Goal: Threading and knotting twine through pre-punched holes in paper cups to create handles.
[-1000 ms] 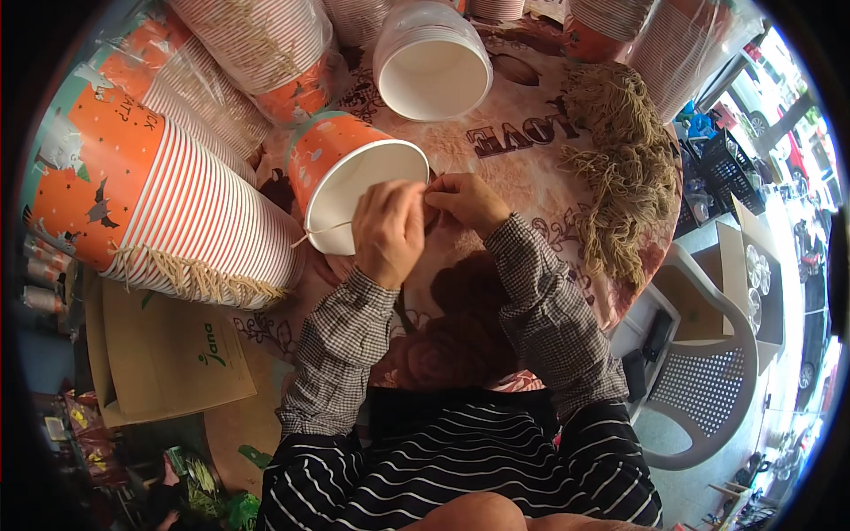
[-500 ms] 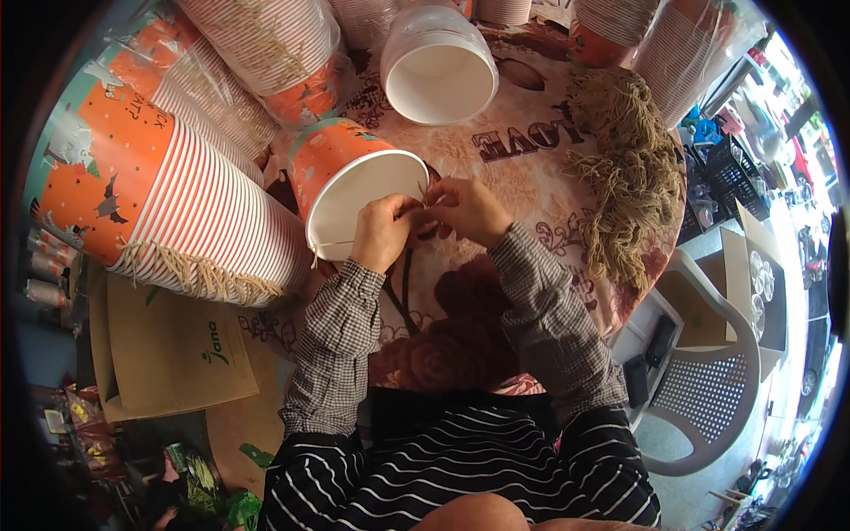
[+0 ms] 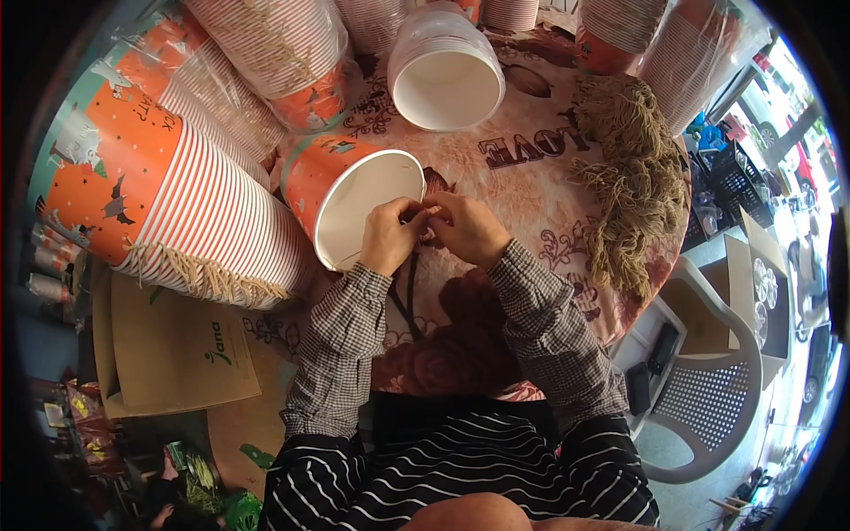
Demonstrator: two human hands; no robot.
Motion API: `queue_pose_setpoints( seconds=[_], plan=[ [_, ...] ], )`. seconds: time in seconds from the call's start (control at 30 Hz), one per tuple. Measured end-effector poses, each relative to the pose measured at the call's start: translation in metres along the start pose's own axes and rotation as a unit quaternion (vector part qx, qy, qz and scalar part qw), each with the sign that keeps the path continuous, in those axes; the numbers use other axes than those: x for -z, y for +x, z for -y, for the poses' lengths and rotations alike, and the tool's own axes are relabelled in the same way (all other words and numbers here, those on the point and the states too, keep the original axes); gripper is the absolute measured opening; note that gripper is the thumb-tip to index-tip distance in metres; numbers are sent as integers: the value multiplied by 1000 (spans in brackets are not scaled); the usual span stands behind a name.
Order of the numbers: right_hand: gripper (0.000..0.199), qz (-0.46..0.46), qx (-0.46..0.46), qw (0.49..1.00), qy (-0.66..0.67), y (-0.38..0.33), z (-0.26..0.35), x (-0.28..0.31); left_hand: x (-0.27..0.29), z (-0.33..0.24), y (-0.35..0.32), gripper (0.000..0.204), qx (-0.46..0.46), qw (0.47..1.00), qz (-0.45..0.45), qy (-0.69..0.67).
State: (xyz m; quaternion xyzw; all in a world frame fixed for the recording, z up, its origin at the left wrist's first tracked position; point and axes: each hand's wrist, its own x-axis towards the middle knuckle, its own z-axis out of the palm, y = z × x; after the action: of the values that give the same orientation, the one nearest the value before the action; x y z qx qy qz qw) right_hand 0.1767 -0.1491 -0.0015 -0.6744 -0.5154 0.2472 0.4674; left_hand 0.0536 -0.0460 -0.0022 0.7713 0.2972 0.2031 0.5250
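Observation:
An orange paper bucket [image 3: 308, 188] with a white inside lies on its side on the table, its open mouth turned toward me and to the right. At the right edge of its rim my left hand [image 3: 388, 239] and my right hand [image 3: 471, 232] meet, fingertips pinched together. Both are closed on a thin piece of tan twine, which the fingers now almost wholly hide. The left hand lies partly in front of the bucket's mouth. Left of it leans a long nested stack of orange buckets [image 3: 212, 212], with tan twine loops [image 3: 208, 276] hanging along its rims.
A white bucket stack [image 3: 447, 87] lies beyond my hands. Loose tan twine [image 3: 624, 177] is heaped at the table's right. Wrapped bucket stacks [image 3: 274, 53] line the far side. A cardboard box [image 3: 181, 345] stands lower left, a grey plastic chair [image 3: 699, 398] lower right.
The bucket has turned slightly and shifted a little. My hands have moved slightly down and closer together, and the twine end that showed at the fingertips is now covered.

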Motion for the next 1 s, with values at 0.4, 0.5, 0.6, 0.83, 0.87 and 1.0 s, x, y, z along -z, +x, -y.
queue_pose_setpoints(
  seconds=[0.4,0.5,0.6,0.83,0.87,1.0],
  plan=[
    [26,-115,19,978,173,28,-12,-7,-5,-1,-4,16,-192,956,-98,198],
    [24,-98,-6,981,167,31,-21,-15,-3,1,-4,15,-210,958,-83,176],
    [23,-106,-10,972,207,32,-25,-20,-1,-4,-4,15,-206,963,-115,128],
    [24,-130,-3,989,65,15,4,-12,8,-11,3,18,-211,953,-207,60],
    [25,-133,11,990,42,14,4,-13,7,-11,3,18,-240,941,-218,96],
    [25,-159,58,985,26,9,8,-16,7,-9,5,18,-246,942,-216,69]
  ],
)
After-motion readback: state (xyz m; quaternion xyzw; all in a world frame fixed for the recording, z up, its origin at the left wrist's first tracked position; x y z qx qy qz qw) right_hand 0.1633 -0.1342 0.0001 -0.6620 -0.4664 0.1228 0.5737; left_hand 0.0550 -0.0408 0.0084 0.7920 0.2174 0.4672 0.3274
